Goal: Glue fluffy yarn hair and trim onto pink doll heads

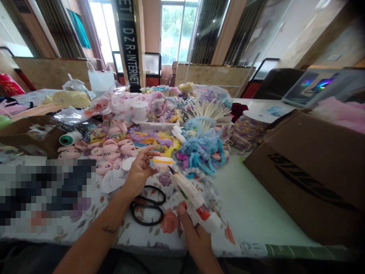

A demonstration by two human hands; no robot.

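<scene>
My left hand (pixel 142 167) is closed on a small pale piece (pixel 164 164) with a yellow-orange strip across its top and some fluffy trim at its left end. A white hot glue gun (pixel 194 196) with red-orange parts is gripped in my right hand (pixel 191 225), its dark nozzle close to the right end of the piece. Black-handled scissors (pixel 146 213) lie on the flowered tablecloth (pixel 108 213) between my two arms. Pink doll heads (pixel 112 152) with painted faces lie beyond my left hand. Light-blue fluffy yarn (pixel 199 144) is heaped behind the glue gun.
A large brown cardboard box (pixel 302 175) stands at the right. Behind it, a spool of mixed yarn (pixel 251 127) sits on the table. Bagged trims and a white spool (pixel 139 111) are piled at the back, and a green-ended thread cone (pixel 70 138) is at the left.
</scene>
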